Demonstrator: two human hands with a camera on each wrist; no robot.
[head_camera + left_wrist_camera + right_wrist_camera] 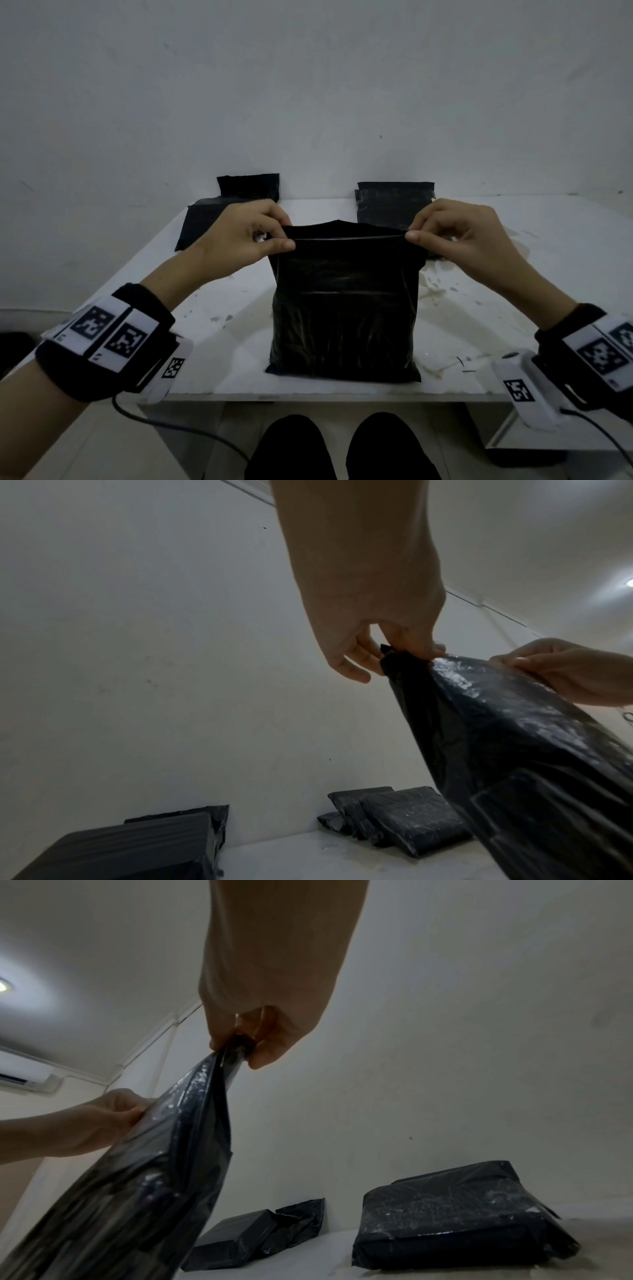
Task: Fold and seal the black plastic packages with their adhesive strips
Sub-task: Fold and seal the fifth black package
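The left hand (246,236) and right hand (455,233) each pinch a top corner of the black package (344,308), standing upright on the counter (479,325) near its front edge, apparently holding the flap taut for a straight fold.

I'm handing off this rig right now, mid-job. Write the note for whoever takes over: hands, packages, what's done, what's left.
Left hand: pinches the top left corner of the front package.
Right hand: pinches its top right corner.
Front package: bottom on the white table near the front edge, top flap pulled up between both hands, not folded or sealed.
Back left package: by the wall, flap standing up, looks unsealed.
Back right package: by the wall, folded flat, looks closed; the seal itself cannot be confirmed.
Left: fold and seal the front package, then the back left one.
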